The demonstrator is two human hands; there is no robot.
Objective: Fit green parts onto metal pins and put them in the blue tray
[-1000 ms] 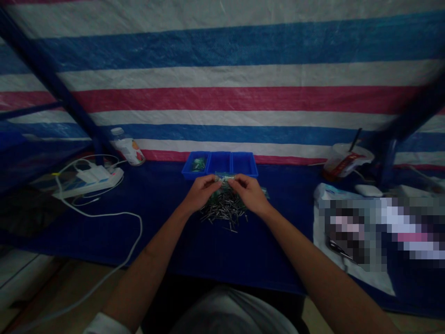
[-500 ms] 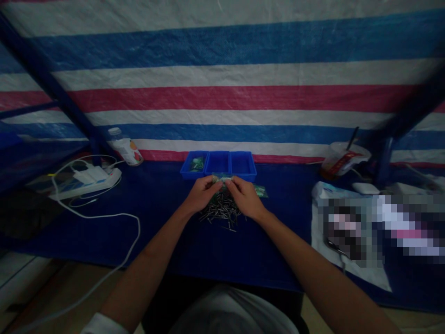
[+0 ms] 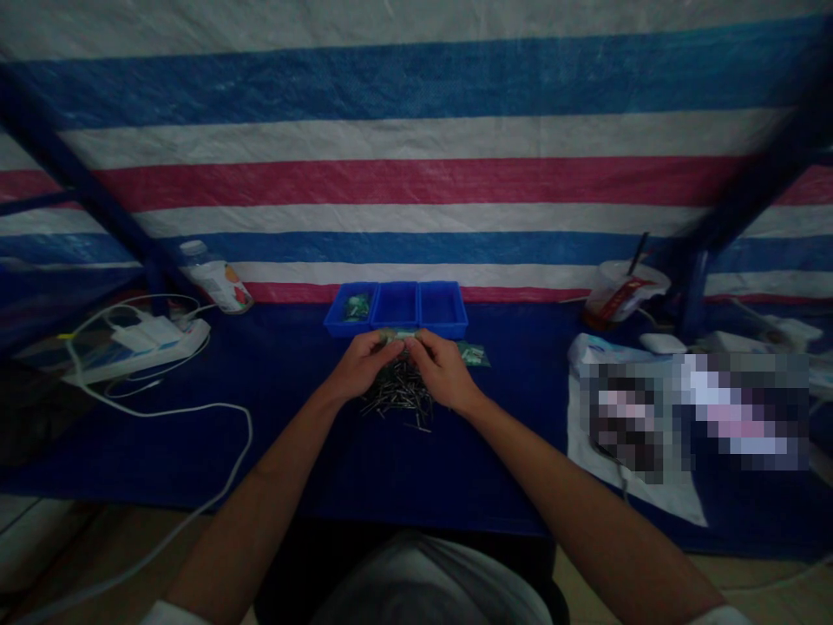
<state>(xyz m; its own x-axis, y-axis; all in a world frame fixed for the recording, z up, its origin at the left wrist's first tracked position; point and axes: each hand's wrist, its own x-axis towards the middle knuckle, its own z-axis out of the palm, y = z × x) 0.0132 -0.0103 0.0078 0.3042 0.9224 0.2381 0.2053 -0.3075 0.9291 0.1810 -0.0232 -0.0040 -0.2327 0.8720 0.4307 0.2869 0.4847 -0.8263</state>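
Observation:
My left hand (image 3: 365, 363) and my right hand (image 3: 441, 365) meet over the middle of the table, fingers pinched on a small clear plastic bag (image 3: 398, 333). The thumbs press close together at its near edge; the bag's contents are mostly hidden. Beneath and in front of the hands lies a pile of thin dark metal pins (image 3: 398, 395), which look like screws or nails. Just right of my right hand is another small green-tinted bag (image 3: 475, 354). Behind the hands sits a blue three-compartment tray (image 3: 441, 332), with similar bags (image 3: 357, 305) in its left compartment.
At the left are a plastic bottle (image 3: 225, 285) and a white power strip (image 3: 149, 343) with a cable (image 3: 244, 417) trailing over the table edge. On the right stand a cup with a straw (image 3: 625, 291) and a white plastic sheet (image 3: 677, 499) under blurred items. Striped tarpaulin hangs behind.
The view has shifted slightly, so everything appears a little further left. Both hands keep their pinch on the small bag above the pile, with hardly any visible movement.

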